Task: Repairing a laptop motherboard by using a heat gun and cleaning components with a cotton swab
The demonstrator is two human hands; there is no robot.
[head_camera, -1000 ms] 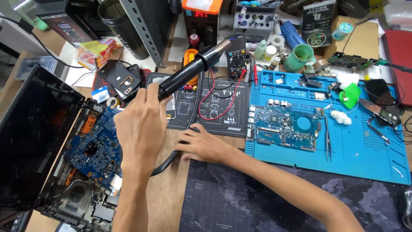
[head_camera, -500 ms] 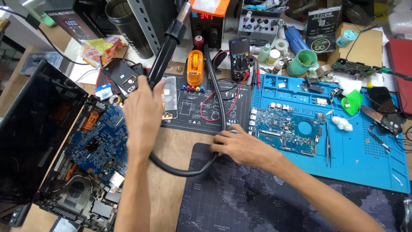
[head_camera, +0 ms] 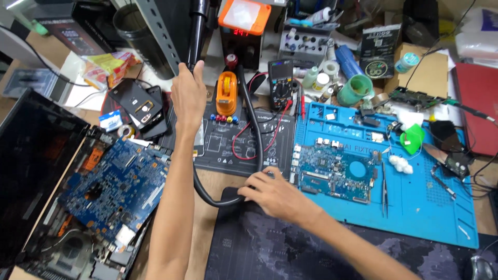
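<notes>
Your left hand (head_camera: 189,96) is closed around the black hot-air wand (head_camera: 197,31), held upright near the back of the counter (head_camera: 218,182), beside the rework station with the orange top (head_camera: 244,31). The wand's upper end runs out of view, so whether it sits in a holder can't be told. Your right hand (head_camera: 275,194) lies flat and open, fingers spread, pressing the black hose (head_camera: 249,119) where it loops at the edge of the dark mat (head_camera: 270,249); it grips nothing.

To do this well: keep the wand vertical and the nozzle away from your wrist, and feed slack with the right hand so the hose doesn't kink or drag.

Around it:
- The red leads (head_camera: 244,140) and the orange tool (head_camera: 226,93) sit right by the hose on the black work mat (head_camera: 228,150); the hose could snag them.
- The multimeter (head_camera: 280,85) stands just right of the hose.
- Two phones (head_camera: 140,106) lie left of your forearm.
- The opened laptop's blue board (head_camera: 119,186) is below your elbow; mind the arm.
- The small blue board (head_camera: 334,173) on the blue mat (head_camera: 430,212), with the tweezers (head_camera: 384,186), is near your right hand.
</notes>
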